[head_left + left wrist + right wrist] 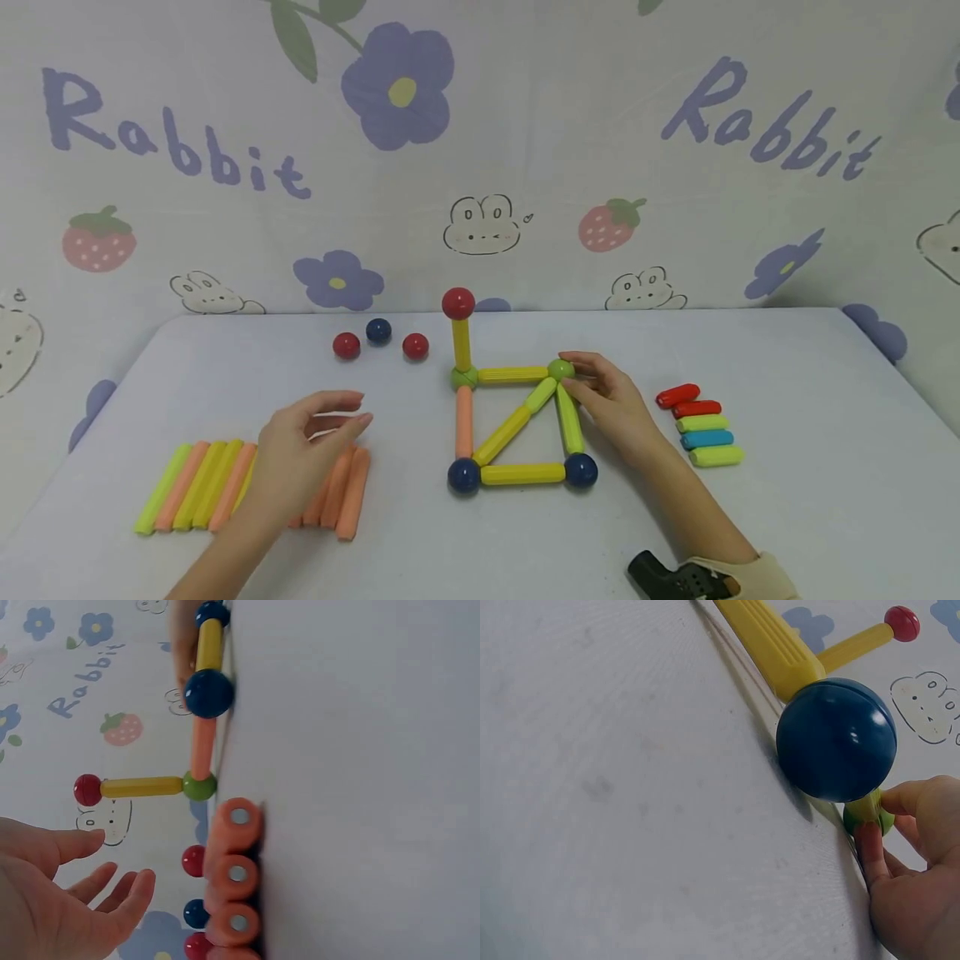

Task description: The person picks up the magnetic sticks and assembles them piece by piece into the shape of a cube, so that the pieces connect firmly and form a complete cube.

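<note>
A magnetic stick-and-ball frame lies on the table, with an upright yellow stick [461,346] at its back left corner topped by a red ball [458,303]. My right hand [613,408] pinches the green ball [559,370] at the back right corner between thumb and fingers. Two dark blue balls [581,471] form the front corners; one looms large in the right wrist view. A diagonal of yellow and light green sticks [502,435] runs to the green ball. My left hand [292,450] hovers over the orange sticks [354,494], fingers loosely bent and holding nothing.
Two red balls [347,346] and a blue ball [378,332] sit at the back. A row of long yellow, orange and green sticks [183,492] lies at the left. Several short sticks [707,439] in red, green and blue lie at the right.
</note>
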`<action>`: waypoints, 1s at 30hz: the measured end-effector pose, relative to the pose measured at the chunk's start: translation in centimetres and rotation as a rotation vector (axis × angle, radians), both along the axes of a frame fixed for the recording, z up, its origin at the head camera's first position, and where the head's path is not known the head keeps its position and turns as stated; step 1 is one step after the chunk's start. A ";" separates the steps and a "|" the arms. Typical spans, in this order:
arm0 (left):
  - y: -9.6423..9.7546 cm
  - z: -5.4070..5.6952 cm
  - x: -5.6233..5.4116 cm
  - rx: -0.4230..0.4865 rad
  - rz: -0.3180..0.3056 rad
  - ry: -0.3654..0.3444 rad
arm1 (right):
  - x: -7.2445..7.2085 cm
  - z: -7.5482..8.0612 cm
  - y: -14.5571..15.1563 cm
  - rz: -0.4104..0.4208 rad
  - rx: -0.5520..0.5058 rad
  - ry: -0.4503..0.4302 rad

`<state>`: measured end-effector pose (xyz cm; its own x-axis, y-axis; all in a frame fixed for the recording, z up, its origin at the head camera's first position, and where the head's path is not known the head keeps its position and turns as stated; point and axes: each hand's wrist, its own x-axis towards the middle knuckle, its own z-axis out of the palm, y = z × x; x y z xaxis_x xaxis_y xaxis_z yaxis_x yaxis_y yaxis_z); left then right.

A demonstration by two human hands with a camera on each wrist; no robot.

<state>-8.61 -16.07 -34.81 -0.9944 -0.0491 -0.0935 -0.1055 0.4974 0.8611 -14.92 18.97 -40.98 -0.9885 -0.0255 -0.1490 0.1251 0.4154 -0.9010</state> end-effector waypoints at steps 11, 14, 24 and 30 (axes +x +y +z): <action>0.1 -2.1 3.0 -0.156 -0.071 -0.017 | -0.1 -0.1 -0.1 -0.003 0.005 0.000; 0.5 -2.4 3.3 -0.163 -0.087 0.029 | -0.1 -0.1 -0.1 -0.005 0.005 0.000; 2.0 -3.9 3.0 -0.167 -0.167 -0.042 | 0.0 -0.1 -0.1 -0.004 0.013 0.008; 2.6 -4.3 3.0 -0.209 -0.199 -0.026 | 0.0 -0.1 -0.1 -0.003 0.013 0.005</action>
<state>-5.65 -13.47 -39.14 -0.9839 0.1257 -0.1272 -0.0087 0.6770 0.7359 -14.93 18.91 -41.09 -0.9894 -0.0202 -0.1441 0.1218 0.4266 -0.8962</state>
